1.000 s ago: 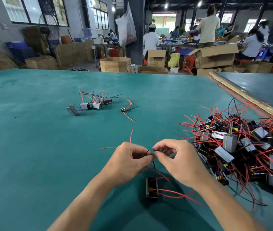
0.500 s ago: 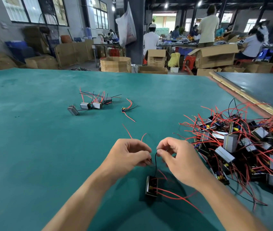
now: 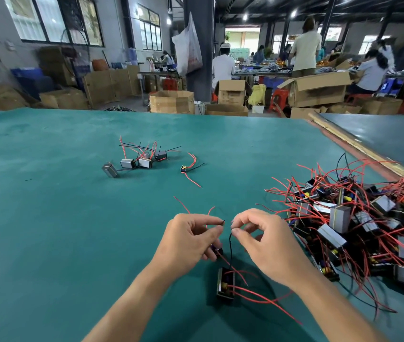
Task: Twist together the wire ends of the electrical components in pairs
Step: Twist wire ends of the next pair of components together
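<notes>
Black wire [image 3: 230,245] pinched by right hand [image 3: 267,245], running down to component [image 3: 225,283] on mat [image 3: 48,218] just below both hands. Left hand [image 3: 191,240] pinches wire end [image 3: 222,222]. The two ends are near but apart. Pile [image 3: 339,218] right of right hand; cluster [image 3: 144,162] well beyond left.
</notes>
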A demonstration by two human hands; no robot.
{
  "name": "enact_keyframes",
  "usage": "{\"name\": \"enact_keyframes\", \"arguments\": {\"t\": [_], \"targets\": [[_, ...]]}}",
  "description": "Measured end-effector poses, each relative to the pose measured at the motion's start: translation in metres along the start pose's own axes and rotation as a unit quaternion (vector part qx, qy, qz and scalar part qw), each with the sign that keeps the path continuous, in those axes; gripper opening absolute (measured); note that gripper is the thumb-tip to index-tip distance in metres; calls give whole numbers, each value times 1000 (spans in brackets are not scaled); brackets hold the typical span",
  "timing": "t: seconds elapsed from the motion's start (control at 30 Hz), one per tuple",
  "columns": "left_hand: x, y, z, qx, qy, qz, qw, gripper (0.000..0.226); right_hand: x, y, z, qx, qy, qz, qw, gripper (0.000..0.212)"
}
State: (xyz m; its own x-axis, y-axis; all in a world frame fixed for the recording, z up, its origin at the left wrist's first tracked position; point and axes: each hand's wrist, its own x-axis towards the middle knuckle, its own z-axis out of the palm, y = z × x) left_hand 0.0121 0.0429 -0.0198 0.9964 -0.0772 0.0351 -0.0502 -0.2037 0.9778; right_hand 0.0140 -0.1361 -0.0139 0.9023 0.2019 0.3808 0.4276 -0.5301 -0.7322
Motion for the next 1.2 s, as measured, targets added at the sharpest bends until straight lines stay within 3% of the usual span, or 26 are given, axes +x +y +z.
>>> {"name": "enact_keyframes", "arguments": {"t": [0.2,0.5,0.9,1.2], "targets": [[-3,1,-1,52,-54,20,997,32,-1,-4,0,26,21,-45,998,18],[-5,3,0,30,-71,46,996,10,-1,-3,-3,23,18,-32,999,24],[-3,3,-1,16,-42,40,998,5,0,1,-2,24,11,-48,998,21],[-5,7,-6,-30,-84,-35,995,10,-3,1,-2,25,-10,-54,998,21]]}}
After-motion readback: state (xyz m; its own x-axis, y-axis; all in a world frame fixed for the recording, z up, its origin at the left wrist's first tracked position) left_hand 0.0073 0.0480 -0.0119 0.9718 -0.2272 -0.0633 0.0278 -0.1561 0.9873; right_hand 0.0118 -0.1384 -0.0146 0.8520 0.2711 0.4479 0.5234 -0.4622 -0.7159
